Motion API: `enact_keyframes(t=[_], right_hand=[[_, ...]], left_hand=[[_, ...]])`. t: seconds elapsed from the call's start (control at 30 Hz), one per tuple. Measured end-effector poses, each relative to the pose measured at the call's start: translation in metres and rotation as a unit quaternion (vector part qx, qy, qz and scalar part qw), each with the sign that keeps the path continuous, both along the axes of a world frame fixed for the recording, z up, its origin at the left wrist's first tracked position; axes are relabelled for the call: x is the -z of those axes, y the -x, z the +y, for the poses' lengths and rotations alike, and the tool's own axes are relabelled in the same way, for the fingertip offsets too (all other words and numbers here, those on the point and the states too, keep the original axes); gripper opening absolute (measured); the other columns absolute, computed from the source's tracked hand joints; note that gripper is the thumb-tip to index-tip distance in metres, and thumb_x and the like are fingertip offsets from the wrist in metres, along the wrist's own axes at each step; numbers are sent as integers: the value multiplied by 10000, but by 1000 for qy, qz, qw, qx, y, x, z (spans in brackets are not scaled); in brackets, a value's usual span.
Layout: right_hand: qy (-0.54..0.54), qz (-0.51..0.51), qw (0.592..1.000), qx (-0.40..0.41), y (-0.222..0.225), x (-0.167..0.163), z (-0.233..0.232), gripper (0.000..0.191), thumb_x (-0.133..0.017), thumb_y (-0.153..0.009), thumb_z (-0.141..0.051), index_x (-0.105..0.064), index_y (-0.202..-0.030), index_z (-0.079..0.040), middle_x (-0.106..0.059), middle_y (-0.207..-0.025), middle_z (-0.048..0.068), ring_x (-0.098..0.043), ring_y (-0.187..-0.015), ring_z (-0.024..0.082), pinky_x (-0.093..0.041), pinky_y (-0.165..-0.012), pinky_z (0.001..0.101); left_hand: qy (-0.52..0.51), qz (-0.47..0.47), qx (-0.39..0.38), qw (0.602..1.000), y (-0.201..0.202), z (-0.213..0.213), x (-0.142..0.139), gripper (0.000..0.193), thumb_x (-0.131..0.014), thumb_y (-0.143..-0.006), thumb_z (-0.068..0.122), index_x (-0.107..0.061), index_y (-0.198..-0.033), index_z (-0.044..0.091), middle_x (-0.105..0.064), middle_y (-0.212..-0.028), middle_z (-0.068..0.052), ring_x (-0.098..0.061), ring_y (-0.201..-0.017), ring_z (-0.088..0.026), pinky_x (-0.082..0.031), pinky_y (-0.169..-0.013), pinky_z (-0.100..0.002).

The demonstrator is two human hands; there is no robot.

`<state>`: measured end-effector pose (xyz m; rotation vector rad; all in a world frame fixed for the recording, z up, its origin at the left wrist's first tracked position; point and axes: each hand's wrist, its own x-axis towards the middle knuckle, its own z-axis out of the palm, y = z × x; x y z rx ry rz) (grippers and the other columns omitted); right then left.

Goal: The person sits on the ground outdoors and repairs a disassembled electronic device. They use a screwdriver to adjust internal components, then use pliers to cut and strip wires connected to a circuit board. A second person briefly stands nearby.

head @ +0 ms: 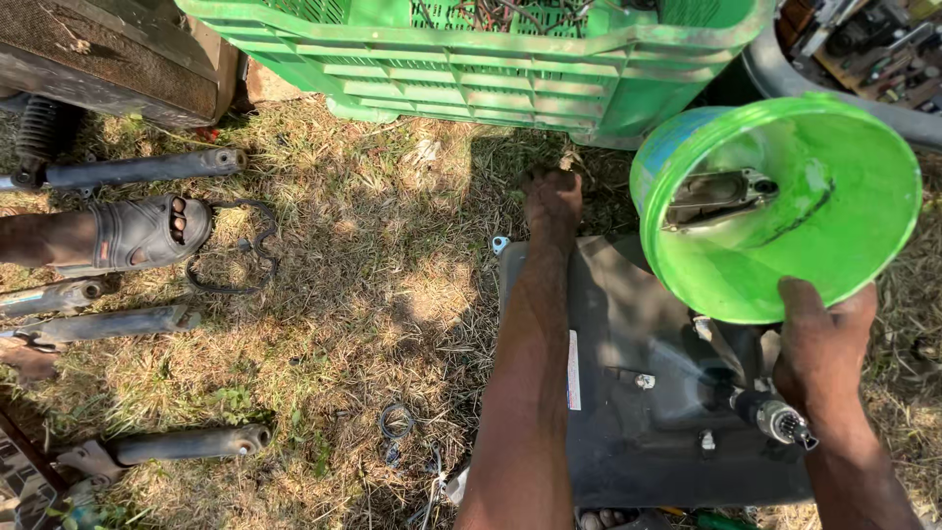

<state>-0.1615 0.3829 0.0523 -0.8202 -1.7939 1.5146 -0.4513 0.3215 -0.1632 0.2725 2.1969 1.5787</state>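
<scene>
Landmark: I take the dark grey panel (638, 393) lying flat on the grass as my reference.
Left hand: my left hand (552, 201) reaches past the panel's far edge and presses on the ground there; its grip is curled under, and I cannot tell whether it holds anything.
Right hand: my right hand (822, 344) is over the panel's right side, grip clamped on the near rim of the green plastic bowl (785, 211).
Green plastic bowl: held tilted above the panel's far right corner, mouth facing me; a grey metal part (714, 196) lies inside it.
Tool: a dark-handled tool with a metal tip (775, 417) sits just below my right hand, over the panel's right edge.
Green crate (491, 59): beyond the panel, wires inside.
Metal tubes (147, 169): well left of the panel, on the grass.
Sandalled foot (147, 231): among those tubes, another person's.
Rubber ring (396, 422): just left of the panel's near corner.
</scene>
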Motion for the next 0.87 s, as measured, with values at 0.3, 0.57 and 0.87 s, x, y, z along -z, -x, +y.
enact_keyframes(t=[0.3,0.57,0.87], right_hand=[[106,46,993,4,8,-17,-8,245,-537,-983,22,-600,-1214,71,-682,-1109,109,-698,-901,156,-574,-779,293],[-4,17,999,-32,-6,8,5,228,-572,-996,19,-638,-1198,102,-706,-1060,122,-684,-852,158,-556,-755,284],[-9,53,999,-5,-4,12,5,336,-579,-948,29,-601,-1280,72,-702,-1160,136,-700,-1013,186,-578,-888,294]], left_hand=[[-11,315,75,946,-57,-104,-172,234,-662,-912,30,-700,-1138,80,-726,-1079,-137,-697,-1031,-329,-482,-1056,-508],[-202,398,32,894,-140,-104,-278,263,-729,-953,64,-673,-1201,128,-687,-1168,-87,-664,-1112,-267,-558,-1000,-389],[-117,394,-22,911,-142,-112,-252,484,-713,-920,15,-621,-1385,114,-666,-1335,-144,-641,-1273,-333,-542,-1096,-445]])
